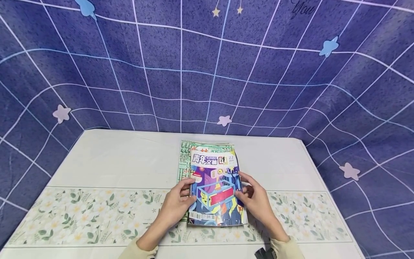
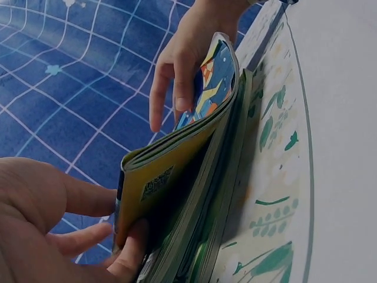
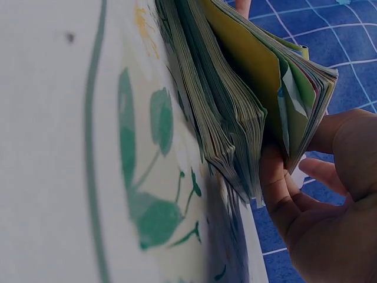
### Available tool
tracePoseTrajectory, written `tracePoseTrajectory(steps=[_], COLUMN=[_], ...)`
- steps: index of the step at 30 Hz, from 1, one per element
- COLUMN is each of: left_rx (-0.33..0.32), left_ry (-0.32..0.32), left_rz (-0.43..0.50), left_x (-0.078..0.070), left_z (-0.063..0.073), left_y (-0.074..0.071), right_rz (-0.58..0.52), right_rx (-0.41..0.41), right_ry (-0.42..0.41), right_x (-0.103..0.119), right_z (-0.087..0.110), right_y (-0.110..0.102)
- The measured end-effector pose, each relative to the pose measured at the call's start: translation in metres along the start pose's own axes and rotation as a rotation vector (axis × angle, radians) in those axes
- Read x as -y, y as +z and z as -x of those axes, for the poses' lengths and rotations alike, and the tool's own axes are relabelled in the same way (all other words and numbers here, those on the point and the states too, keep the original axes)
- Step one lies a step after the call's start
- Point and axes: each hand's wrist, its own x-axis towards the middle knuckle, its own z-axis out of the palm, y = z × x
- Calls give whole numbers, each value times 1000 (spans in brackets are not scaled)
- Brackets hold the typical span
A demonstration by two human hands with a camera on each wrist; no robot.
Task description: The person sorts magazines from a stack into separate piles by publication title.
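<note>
A magazine [image 1: 215, 190] with a purple and blue cover lies uppermost on a small stack. Its left edge is pinched by my left hand [image 1: 176, 203], and my right hand [image 1: 257, 201] grips the right edge. Beneath it, a green-covered magazine [image 1: 183, 162] shows along the left and top. In the left wrist view the top magazine's yellow back cover [image 2: 168, 183] is lifted off the stack, leaving a dark gap. The right wrist view has my right fingers [image 3: 277, 183] tucked under its pages, beside the lower magazines [image 3: 218, 100].
The stack rests on a white table [image 1: 123, 158] crossed by a floral-printed band [image 1: 106, 216]. A purple-blue grid-patterned curtain [image 1: 161, 82] with star shapes surrounds the table's back and sides. Something black [image 1: 265, 253] is at the right cuff.
</note>
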Motion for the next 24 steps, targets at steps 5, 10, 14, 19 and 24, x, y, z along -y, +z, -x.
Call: tracePoseTrajectory(steps=[5, 10, 14, 19, 24], left_rx=[18, 16, 16, 13, 14], left_ry=[-3, -5, -18, -23, -25], left_rz=[-30, -49, -45, -53, -58], left_x=[-1, -2, -1, 1, 1], left_z=[1, 1, 1, 1, 1], left_y=[-1, -1, -1, -1, -1], right_rz=[-29, -31, -22, -30, -56], right_rx=[10, 16, 14, 7, 9], right_ry=[39, 59, 47, 47, 58], right_x=[0, 0, 1, 1, 0], right_z=[0, 0, 0, 0, 0], right_y=[0, 1, 0, 0, -1])
